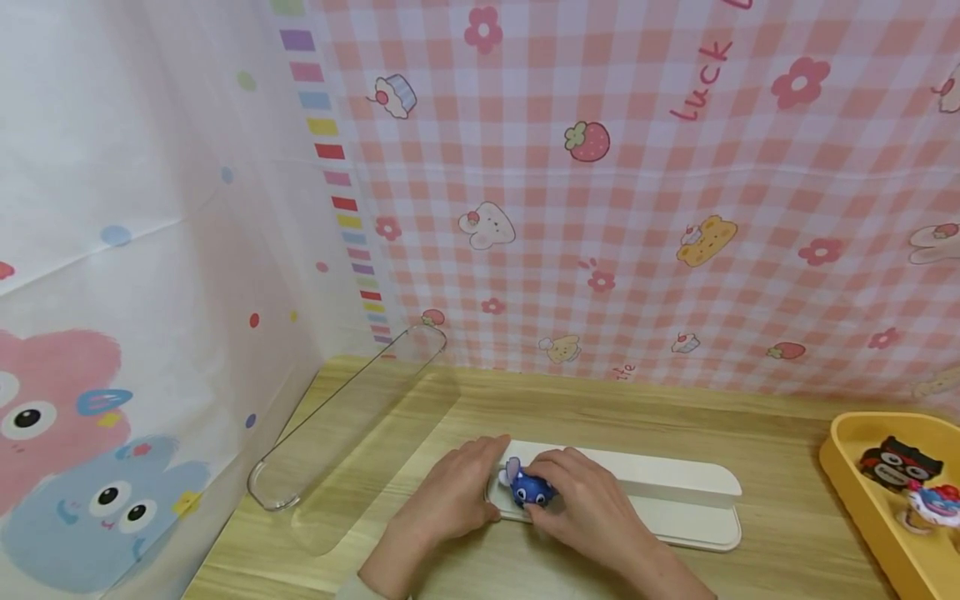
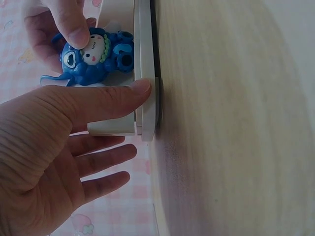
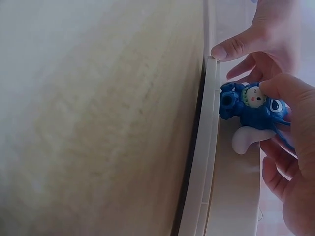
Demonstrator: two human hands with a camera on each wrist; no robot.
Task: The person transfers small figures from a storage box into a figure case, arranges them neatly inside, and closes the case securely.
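Observation:
My right hand [image 1: 588, 504] pinches a small blue figurine [image 1: 529, 490] by its head, thumb in front and fingers behind. The figurine has big-eyed hood, long ears and a pale face, shown sideways in the left wrist view. Its feet are right at the lower step of a long white stepped display base [image 1: 697, 521], near the left end. There my left hand [image 1: 457, 487] grips the base, thumb on the front edge and fingers reaching behind. In the left wrist view, the left hand's lower fingers [image 2: 106, 160] extend loosely past the base.
A clear rounded cover [image 1: 352, 417] stands on the wooden table [image 1: 600, 408] at the left. At the right, a yellow tray [image 1: 843, 454] carries a dark owl-like figure [image 1: 900, 462] and a cupcake-like figure [image 1: 933, 504]. A pink checked cloth [image 1: 637, 192] hangs behind.

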